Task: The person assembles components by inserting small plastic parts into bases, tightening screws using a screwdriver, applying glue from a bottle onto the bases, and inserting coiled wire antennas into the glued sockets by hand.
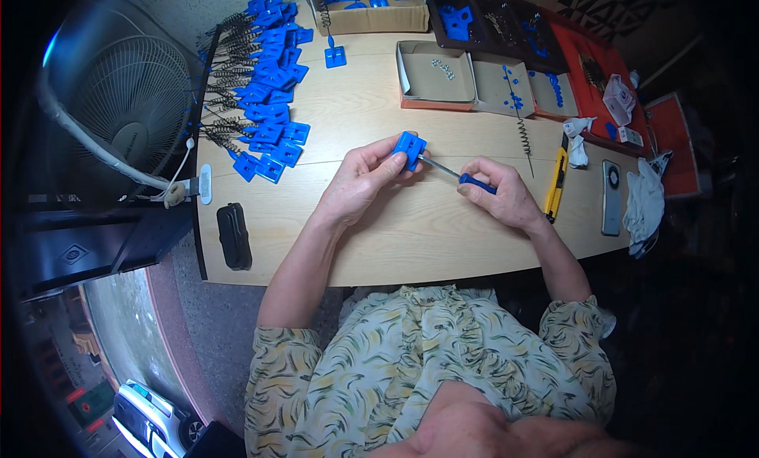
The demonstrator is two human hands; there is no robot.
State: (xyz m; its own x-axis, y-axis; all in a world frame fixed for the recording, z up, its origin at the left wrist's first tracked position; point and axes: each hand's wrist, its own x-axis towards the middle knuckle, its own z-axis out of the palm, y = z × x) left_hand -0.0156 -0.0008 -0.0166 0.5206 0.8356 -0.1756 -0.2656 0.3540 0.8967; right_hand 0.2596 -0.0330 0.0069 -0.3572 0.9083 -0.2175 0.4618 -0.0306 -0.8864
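Over the pale wooden table [356, 82], your left hand [364, 179] pinched a glossy blue plastic block [409, 144], tilted, its lower left covered by your thumb. Your right hand [510, 195] gripped a blue-handled metal screwdriver [470, 179], long axis slanting up-left, pointing blockward; its tip was indistinct.
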